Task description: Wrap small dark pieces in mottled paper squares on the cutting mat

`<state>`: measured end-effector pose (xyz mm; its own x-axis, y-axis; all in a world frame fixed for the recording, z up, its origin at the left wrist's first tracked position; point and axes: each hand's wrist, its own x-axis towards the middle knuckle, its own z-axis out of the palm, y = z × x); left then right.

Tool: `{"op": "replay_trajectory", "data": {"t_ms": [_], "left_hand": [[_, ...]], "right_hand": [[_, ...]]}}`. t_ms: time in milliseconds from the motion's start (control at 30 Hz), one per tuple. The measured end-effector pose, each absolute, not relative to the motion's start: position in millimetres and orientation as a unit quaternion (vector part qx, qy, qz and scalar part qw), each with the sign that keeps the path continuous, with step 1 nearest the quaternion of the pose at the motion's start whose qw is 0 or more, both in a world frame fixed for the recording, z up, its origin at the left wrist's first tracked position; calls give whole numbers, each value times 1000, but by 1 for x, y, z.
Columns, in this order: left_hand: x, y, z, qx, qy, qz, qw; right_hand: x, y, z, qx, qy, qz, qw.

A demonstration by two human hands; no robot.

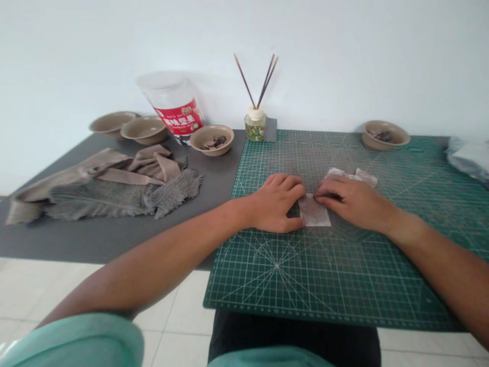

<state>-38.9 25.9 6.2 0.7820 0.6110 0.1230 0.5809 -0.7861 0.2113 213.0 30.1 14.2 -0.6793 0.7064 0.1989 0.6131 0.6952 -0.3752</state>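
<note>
Sheet (pixel 316 215) is touched at its left edge by spread left hand (pixel 277 204); right hand (pixel 346 200) is pinched closed, on what is unclear

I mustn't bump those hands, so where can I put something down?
On the green mat: from the left hand and right hand to its near edge, or between the reed bottle and right bowl. Crowded: around the cloths, left bowls and tub.

Between the left hand (pixel 280 206) and right hand (pixel 349 200), the square (pixel 316 215) looks like thin, matt paper. The mat (pixel 344 285) beneath seems smooth plastic. Left of the grip, the cloth (pixel 95 199) is partly smooth, partly rough and frayed; beyond it, the tub (pixel 179 118) is clear, glossy plastic. The jar (pixel 255 127) ahead looks glassy, its sticks (pixel 245 80) woody.
</note>
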Motion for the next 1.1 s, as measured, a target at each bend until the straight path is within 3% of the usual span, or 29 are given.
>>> {"op": "replay_trajectory", "data": {"t_ms": [300,467,667,967,1100], "left_hand": [[-39,26,6,940,318,92,80],[-38,26,8,941,317,82,83],[-39,25,7,940,318,90,79],[-39,25,9,938,321,91,94],[-39,24,9,937,324,91,97]], "right_hand": [[213,29,14,-375,-901,129,177],[212,26,15,-311,-921,197,132],[208,36,13,-390,-895,135,167],[210,24,13,-332,-900,227,165],[209,29,9,-357,-893,205,179]]}}
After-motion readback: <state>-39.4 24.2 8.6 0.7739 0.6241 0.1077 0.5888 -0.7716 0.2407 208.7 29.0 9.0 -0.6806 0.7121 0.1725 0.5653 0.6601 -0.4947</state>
